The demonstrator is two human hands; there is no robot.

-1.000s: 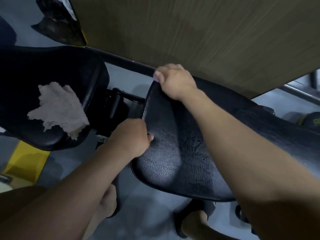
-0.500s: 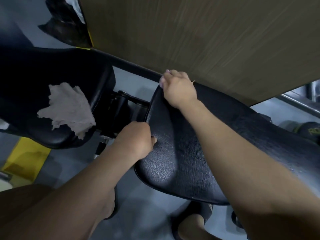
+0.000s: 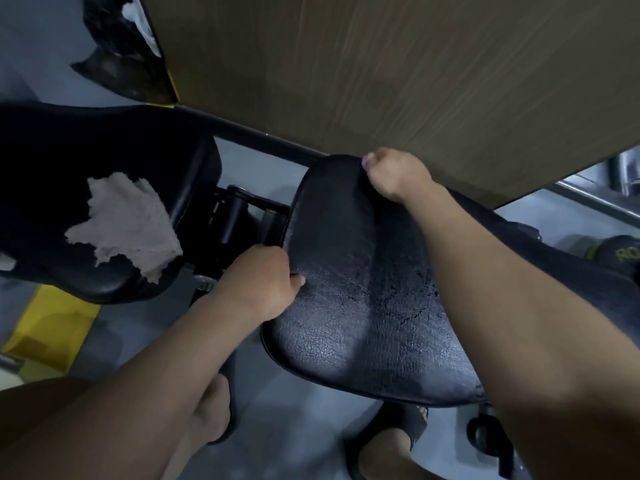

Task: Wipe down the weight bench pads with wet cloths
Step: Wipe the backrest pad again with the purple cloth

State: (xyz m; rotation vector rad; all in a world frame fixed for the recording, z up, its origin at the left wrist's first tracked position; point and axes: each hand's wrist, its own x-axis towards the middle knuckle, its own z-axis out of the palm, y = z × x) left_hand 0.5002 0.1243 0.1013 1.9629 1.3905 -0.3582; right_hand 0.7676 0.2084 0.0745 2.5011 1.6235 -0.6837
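Seat pad (image 3: 363, 323) held at two edges

Centre frame, the left hand (image 3: 265, 282) grips the black pad's left edge, thumb on top; the right hand (image 3: 396, 174) curls its fingers over the upper edge. The cloth (image 3: 126, 225) lies on the second pad (image 3: 69, 161), left

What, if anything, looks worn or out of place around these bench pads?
The near pad has cracked, crazed covering around its middle. Oddly for wiping, the ragged cloth lies unheld on the second pad, while the left hand and right hand grip the near pad's edges.
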